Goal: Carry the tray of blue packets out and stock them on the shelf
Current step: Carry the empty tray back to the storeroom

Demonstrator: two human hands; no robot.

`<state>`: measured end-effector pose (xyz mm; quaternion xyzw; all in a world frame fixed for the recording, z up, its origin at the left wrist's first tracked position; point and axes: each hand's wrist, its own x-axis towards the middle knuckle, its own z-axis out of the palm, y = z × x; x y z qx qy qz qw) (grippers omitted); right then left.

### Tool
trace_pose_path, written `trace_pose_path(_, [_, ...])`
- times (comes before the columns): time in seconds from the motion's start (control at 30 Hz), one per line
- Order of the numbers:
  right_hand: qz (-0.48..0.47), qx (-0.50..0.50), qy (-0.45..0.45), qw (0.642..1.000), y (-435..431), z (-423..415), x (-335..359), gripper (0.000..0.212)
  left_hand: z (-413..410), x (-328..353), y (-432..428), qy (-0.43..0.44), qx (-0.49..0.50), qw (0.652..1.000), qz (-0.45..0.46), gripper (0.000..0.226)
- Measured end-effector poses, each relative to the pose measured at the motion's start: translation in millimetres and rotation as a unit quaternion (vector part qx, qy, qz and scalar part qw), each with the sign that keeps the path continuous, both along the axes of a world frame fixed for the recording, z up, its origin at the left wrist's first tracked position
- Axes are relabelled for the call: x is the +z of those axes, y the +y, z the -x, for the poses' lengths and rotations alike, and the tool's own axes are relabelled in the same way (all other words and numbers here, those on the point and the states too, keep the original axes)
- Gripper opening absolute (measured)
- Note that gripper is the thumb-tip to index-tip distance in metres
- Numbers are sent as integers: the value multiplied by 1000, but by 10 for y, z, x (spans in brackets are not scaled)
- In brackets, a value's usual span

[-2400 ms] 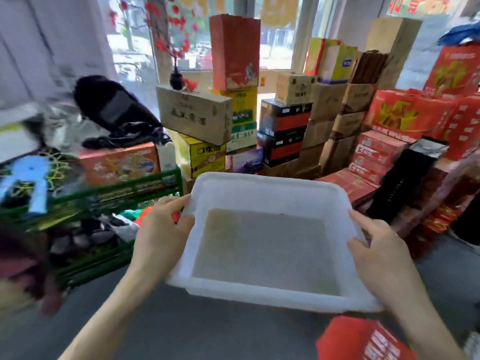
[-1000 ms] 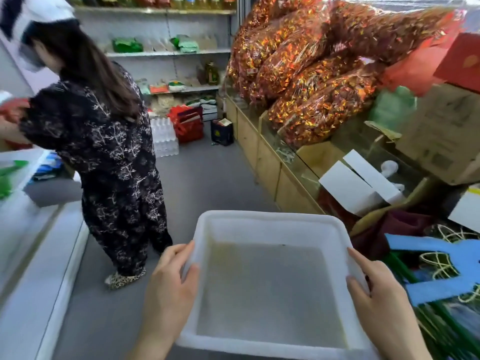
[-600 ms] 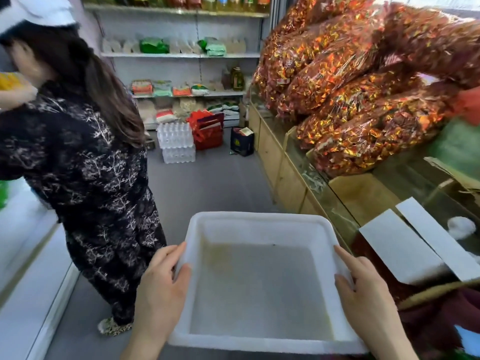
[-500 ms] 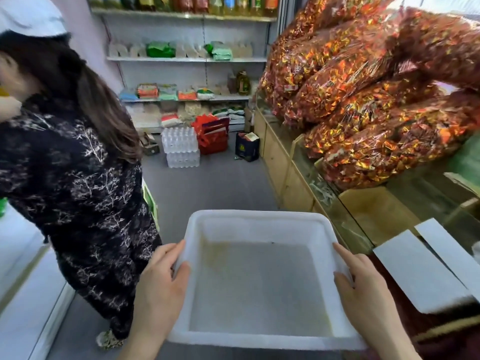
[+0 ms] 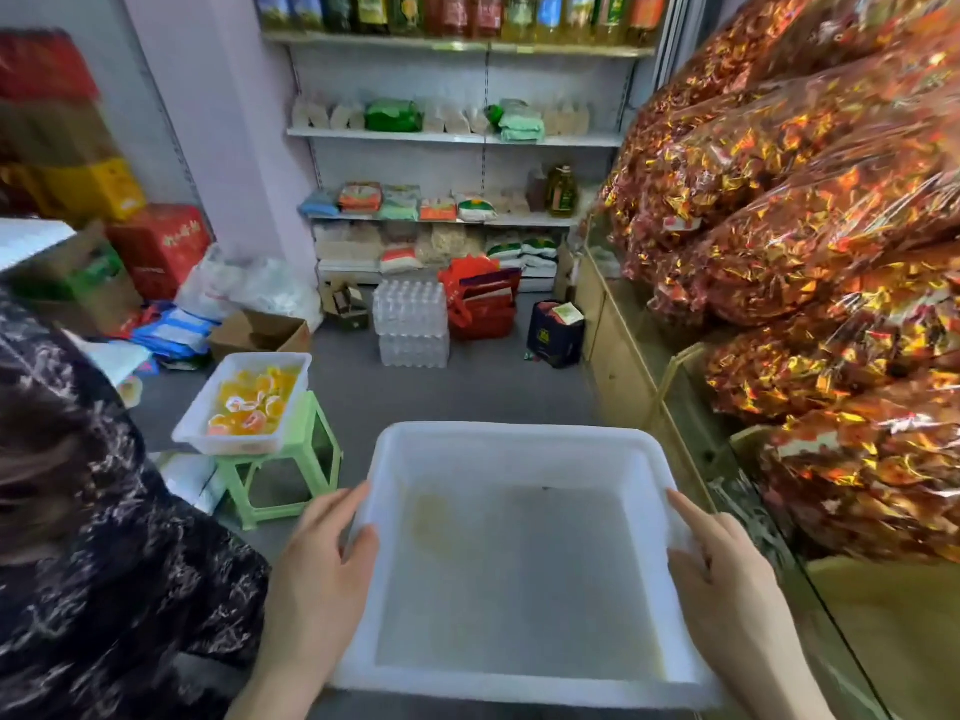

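I hold a white translucent plastic tray (image 5: 511,444) level in front of me, and nothing lies in it. My left hand (image 5: 317,579) grips its left rim, thumb over the edge. My right hand (image 5: 727,579) grips the right rim the same way. Blue packets (image 5: 174,332) lie in a loose pile on the floor at the left, beside an open cardboard box (image 5: 262,332). A white shelf unit (image 5: 457,137) with bagged goods stands at the far wall.
A person in a dark patterned top (image 5: 98,537) stands close at my left. A second white tray of orange packets (image 5: 244,402) sits on a green stool (image 5: 291,470). Big bags of red-gold sweets (image 5: 810,241) top a glass counter (image 5: 639,356) at right. Water bottle packs (image 5: 413,324) stand ahead.
I have moved forward down the aisle past the person, who has slid to the lower left. The stool with the orange packets and the blue packets have come into view. My grip is unchanged.
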<state>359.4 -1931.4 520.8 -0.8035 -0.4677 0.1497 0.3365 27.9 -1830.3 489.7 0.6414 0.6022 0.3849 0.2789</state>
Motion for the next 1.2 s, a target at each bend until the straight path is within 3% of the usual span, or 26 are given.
trace_pose_path(0.33, [11, 73, -17, 997, 2396, -826, 179, 65, -669, 80, 1830, -2, 80, 997, 19, 45])
trace_pose_path(0.6, [7, 119, -10, 993, 4310, -742, 109, 62, -693, -50, 3454, -15, 167, 986, 5, 55])
trace_pose_path(0.67, [-6, 118, -9, 993, 4823, -635, 76, 61, -680, -72, 3991, -7, 169, 985, 16, 43])
trace_pose_path(0.77, [-2, 114, -4, 993, 5617, -497, 100, 51, -545, -65, 4868, 10, 168, 985, 40, 45])
trace_pose_path(0.97, [9, 92, 7, 996, 7067, -305, 116, 63, -314, 126, 6410, 22, 136, 990, 31, 46])
trace_pose_path(1.2, [24, 78, 28, 996, 8571, -196, -16, 59, -162, 55, 7908, 4, 151, 987, 53, 45])
